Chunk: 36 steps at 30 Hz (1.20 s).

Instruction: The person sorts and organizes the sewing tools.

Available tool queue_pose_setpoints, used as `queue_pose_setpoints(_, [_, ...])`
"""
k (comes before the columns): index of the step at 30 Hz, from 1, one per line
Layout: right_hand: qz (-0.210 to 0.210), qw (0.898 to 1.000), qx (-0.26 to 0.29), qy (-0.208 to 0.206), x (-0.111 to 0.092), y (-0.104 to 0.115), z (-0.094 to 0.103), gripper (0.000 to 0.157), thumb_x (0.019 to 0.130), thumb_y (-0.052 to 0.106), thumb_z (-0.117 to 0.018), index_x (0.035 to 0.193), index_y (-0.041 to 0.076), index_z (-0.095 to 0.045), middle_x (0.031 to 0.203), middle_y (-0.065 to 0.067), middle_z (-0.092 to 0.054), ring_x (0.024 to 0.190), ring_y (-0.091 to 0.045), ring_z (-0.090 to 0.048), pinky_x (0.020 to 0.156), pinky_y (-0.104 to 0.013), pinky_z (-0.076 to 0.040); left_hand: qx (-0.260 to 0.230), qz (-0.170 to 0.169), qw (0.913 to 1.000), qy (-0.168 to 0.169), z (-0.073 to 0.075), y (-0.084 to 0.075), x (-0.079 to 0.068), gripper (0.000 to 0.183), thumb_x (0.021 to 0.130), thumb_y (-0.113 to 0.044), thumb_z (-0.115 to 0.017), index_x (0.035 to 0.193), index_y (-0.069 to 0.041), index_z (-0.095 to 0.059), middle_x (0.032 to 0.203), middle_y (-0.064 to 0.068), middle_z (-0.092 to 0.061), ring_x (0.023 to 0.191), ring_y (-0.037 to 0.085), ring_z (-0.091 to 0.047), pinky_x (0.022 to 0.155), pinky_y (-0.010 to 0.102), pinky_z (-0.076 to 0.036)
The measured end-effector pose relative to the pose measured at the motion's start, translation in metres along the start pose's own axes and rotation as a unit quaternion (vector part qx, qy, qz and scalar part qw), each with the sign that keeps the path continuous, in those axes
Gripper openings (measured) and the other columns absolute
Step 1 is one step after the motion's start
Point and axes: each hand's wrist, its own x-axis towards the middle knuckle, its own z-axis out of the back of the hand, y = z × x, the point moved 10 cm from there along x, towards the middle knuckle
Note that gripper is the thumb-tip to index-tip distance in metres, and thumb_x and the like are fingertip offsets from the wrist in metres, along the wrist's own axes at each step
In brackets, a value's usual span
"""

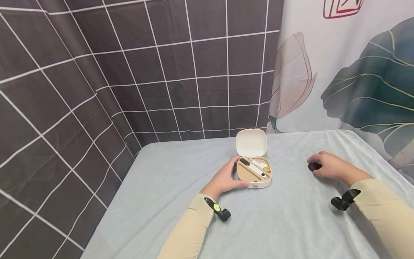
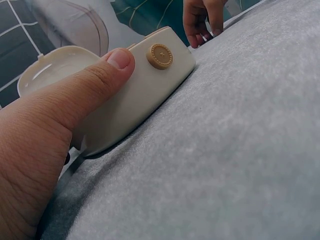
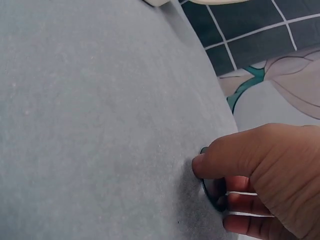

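Observation:
My left hand (image 1: 223, 178) grips the left side of a small white case (image 1: 264, 184), thumb along its front wall and fingers toward the back. The lid (image 1: 251, 143) stands up, and a round tan button (image 2: 160, 56) marks the front. Inside, a tan insert holds a slim white stick-shaped device (image 1: 254, 168) with a black end, laid diagonally. Beside it lie small white pieces (image 1: 258, 163) and a gold round piece (image 1: 266, 168). Off to the right, my right hand (image 1: 333, 167) pinches a dark, thin round disc (image 3: 214, 187) close over the cloth, its far part hidden by fingers.
A pale grey cloth (image 1: 181, 180) covers the table, whose back edge runs along a dark grid-patterned curtain (image 1: 181, 64). At the right hangs a white curtain with large leaf prints (image 1: 378, 82). Black camera mounts sit on both wrists.

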Motion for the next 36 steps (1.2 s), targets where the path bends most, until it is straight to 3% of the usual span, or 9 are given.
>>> queue_pose_setpoints(8, [-0.022, 1.0, -0.007, 0.005, 0.007, 0.015, 0.004, 0.039, 0.075, 0.015, -0.079, 0.105, -0.007, -0.071, 0.093, -0.015, -0.063, 0.082, -0.025, -0.058, 0.074, -0.045, -0.051, -0.002, 0.008, 1.0, -0.004, 0.002, 0.001, -0.003, 0.109, 0.074, -0.056, -0.086, 0.16, -0.026, -0.027, 0.161, -0.001, -0.037, 0.146, 0.02, -0.037, 0.119, 0.041, -0.033])
queue_pose_setpoints(20, [0.023, 0.999, -0.004, -0.042, 0.042, 0.091, 0.019, 0.041, 0.078, 0.02, -0.077, 0.112, -0.003, -0.072, 0.098, -0.015, -0.063, 0.081, -0.024, -0.06, 0.073, -0.044, -0.054, -0.001, 0.001, 1.0, -0.008, 0.005, -0.001, -0.002, 0.108, 0.074, -0.054, -0.086, 0.159, -0.023, -0.029, 0.159, 0.001, -0.04, 0.145, 0.02, -0.038, 0.119, 0.039, -0.034])
queue_pose_setpoints(28, [0.062, 0.997, 0.009, -0.043, 0.056, 0.14, 0.013, 0.039, 0.079, 0.02, -0.077, 0.112, 0.0, -0.073, 0.099, -0.012, -0.063, 0.08, -0.019, -0.058, 0.072, -0.039, -0.054, -0.006, 0.008, 0.9999, -0.006, 0.003, 0.002, -0.003, 0.109, 0.073, -0.055, -0.086, 0.159, -0.022, -0.028, 0.158, 0.002, -0.042, 0.144, 0.019, -0.039, 0.118, 0.039, -0.034])
queue_pose_setpoints(36, [0.094, 0.995, -0.005, -0.04, 0.063, 0.175, 0.004, 0.035, 0.08, 0.024, -0.079, 0.108, 0.005, -0.074, 0.097, -0.007, -0.064, 0.078, -0.016, -0.057, 0.07, -0.035, -0.053, -0.011, 0.001, 0.9999, -0.004, 0.001, 0.0, -0.003, 0.11, 0.073, -0.054, -0.086, 0.16, -0.021, -0.027, 0.157, 0.001, -0.042, 0.143, 0.018, -0.04, 0.118, 0.038, -0.035])
